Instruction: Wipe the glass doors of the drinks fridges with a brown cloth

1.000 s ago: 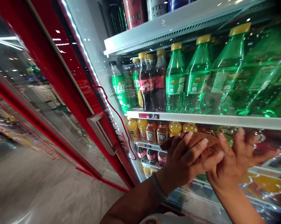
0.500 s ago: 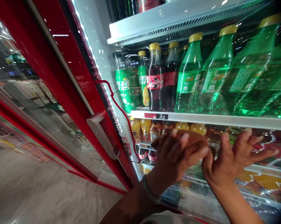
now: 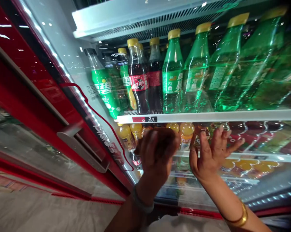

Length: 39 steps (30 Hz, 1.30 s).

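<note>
Your left hand point(image 3: 157, 151) is curled shut in a loose fist in front of the orange drink bottles point(image 3: 184, 135) on the second shelf point(image 3: 244, 156); whether it grips one, you cannot tell (its back hides the fingers). Your right hand point(image 3: 211, 154) is spread open just beside it, fingers splayed against the glass before the same row. Above, green soda bottles point(image 3: 172, 74) and dark cola bottles point(image 3: 138, 80) stand on a white shelf point(image 3: 208, 116) bearing a price tag point(image 3: 147, 119). The red fridge door point(image 3: 39, 106) stands open at left.
</note>
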Motion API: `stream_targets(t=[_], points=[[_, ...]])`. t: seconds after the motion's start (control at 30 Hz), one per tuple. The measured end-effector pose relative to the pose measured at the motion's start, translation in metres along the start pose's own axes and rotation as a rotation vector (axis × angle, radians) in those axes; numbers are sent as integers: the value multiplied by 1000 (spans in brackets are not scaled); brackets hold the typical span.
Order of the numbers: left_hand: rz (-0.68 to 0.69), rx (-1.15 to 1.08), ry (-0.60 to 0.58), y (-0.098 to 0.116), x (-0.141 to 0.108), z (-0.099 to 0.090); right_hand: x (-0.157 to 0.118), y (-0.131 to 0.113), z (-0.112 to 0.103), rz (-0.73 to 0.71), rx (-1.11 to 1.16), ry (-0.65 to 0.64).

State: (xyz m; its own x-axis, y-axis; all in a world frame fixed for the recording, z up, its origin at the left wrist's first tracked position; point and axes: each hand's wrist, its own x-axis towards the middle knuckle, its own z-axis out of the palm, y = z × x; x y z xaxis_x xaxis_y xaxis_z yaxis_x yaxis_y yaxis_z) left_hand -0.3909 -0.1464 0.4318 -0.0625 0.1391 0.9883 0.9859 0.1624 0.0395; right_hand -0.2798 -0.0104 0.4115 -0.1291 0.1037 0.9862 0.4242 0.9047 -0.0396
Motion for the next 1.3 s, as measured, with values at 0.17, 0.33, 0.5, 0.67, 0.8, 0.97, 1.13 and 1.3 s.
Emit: stream_targets(t=[0.17, 0.33, 0.5, 0.67, 0.8, 0.97, 1.13, 1.3], points=[[10, -22, -57, 12, -3, 1, -3, -1, 0, 7, 21, 5], [131, -32, -112, 14, -10, 4, -9, 4, 1, -66, 31, 1], [-133, 42, -1, -4, -10, -8, -11, 5, 0, -78, 49, 14], [117, -8, -155, 11, -20, 1, -9, 1, -3, -61, 74, -18], [53, -9, -103, 2, -14, -8, -8, -2, -3, -97, 11, -51], [-85, 58, -1, -7, -11, -13, -11, -7, 3, -105, -110, -72], [100, -11, -73, -8, -20, -7, -9, -8, 5, -121, -130, -57], [-130, 12, 33, -17, -10, -15, -8, -8, 5, -114, -109, -26]])
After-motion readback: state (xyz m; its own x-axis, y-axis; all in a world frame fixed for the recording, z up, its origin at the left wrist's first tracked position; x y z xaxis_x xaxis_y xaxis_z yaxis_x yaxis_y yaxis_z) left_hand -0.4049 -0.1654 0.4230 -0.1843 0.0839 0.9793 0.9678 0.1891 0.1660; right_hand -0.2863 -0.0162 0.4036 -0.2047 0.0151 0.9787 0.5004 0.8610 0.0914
